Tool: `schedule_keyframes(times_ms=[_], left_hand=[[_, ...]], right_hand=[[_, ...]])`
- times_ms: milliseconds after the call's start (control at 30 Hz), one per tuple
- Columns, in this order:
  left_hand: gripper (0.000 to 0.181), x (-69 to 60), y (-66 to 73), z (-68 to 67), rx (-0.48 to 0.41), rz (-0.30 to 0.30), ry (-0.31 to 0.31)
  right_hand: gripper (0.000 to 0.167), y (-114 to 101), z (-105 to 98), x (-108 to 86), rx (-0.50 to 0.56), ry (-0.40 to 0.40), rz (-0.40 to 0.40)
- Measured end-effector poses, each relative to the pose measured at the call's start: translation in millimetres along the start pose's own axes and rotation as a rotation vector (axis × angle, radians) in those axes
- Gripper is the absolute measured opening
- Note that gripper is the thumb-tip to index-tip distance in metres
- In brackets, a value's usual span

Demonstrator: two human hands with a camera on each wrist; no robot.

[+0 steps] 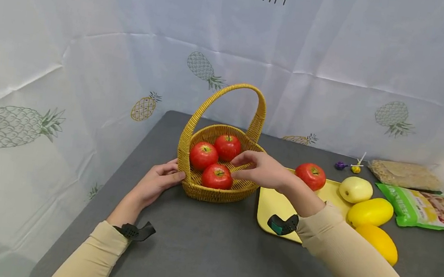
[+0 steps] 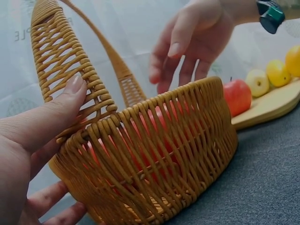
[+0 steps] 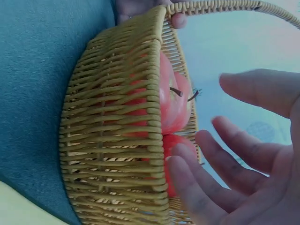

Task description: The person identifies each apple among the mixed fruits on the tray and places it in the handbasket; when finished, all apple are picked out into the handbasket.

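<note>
A woven wicker basket (image 1: 215, 196) with a tall arched handle stands on the grey table. Three red apples lie inside: one at the left (image 1: 203, 155), one at the back (image 1: 227, 147) and one in front (image 1: 217, 177). My left hand (image 1: 155, 180) holds the basket's left end, its thumb on the handle's base in the left wrist view. Over the basket's right side hovers my right hand (image 1: 266, 168), fingers loosely bent. Nothing is in its grasp; the right wrist view shows a gap between thumb and fingers (image 3: 234, 164).
Right of the basket, a yellow tray (image 1: 276, 204) bears another red apple (image 1: 310, 176), a pale green fruit (image 1: 356, 190) and yellow fruits (image 1: 370, 212). Beyond lie a green packet (image 1: 423, 209), a brown bag (image 1: 404, 174) and small wrapped candies (image 1: 341, 166). A pineapple-print curtain (image 1: 318, 53) hangs behind.
</note>
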State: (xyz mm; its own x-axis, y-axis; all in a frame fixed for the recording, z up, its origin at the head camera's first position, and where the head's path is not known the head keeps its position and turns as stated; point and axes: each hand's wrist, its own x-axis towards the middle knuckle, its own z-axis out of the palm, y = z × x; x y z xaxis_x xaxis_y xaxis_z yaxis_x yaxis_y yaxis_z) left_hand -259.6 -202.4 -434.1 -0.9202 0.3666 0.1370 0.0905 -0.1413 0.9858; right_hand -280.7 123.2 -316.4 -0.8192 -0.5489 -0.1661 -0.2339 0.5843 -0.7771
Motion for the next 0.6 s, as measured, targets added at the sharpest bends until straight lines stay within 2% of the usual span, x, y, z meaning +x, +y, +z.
schedule_keyframes(times_ms=[200, 467, 600], left_hand=[[0.011, -0.4, 0.4, -0.2, -0.009, -0.007, -0.006], [0.010, 0.2, 0.7, 0.4, -0.012, -0.010, -0.006], [0.009, 0.3, 0.5, 0.8, -0.011, -0.019, 0.000]], right_hand=[[0.037, 4.1, 0.5, -14.3, 0.049, 0.099, -0.016], [0.032, 16.5, -6.6, -27.5, 0.134, 0.155, 0.019], [0.032, 23.5, -11.2, -33.0, 0.143, 0.164, 0.026]])
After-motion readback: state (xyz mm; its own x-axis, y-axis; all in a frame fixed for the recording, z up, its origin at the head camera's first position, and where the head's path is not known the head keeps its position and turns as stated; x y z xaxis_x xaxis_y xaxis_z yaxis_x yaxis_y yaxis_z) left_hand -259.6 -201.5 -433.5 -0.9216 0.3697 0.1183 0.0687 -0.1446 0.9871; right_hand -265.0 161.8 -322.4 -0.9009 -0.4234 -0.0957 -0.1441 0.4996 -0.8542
